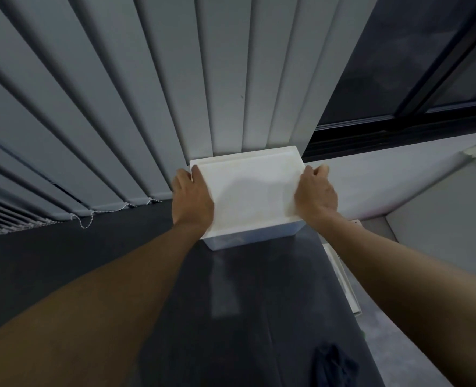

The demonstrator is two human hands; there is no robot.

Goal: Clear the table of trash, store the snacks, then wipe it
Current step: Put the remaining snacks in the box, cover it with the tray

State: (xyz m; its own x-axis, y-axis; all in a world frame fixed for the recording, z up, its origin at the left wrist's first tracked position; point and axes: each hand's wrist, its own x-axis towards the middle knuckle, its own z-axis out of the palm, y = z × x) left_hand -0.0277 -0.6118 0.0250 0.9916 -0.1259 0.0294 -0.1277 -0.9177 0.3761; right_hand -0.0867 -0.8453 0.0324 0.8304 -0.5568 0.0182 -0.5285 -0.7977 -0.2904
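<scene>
The person leans over the dark table (245, 303) with both arms stretched out. The white storage box (248, 239) sits at the table's far end, just beside the vertical blinds (119, 107). The left hand (193, 196) clasps the left edge of the lid (250, 188), thumb on top and fingers down the side. The right hand (315, 191) curls over the right edge. Both hands seem to grasp the lid rather than the tub beneath it. I cannot tell whether the lid is snapped down, and the contents show only as a dim blur through the pale wall.

That is where I would worry. If the lid only rests on the rim and the person lifts by it, it may come away and tip the box. Pressed on one side only, it may seat crooked. A push forward would shove the box into the blinds and set the slats and their bead chain (91, 220) swinging. The dark cloth (333, 361) lies bunched at the near end, well apart from the box, so I judge the wiping is not yet done.
</scene>
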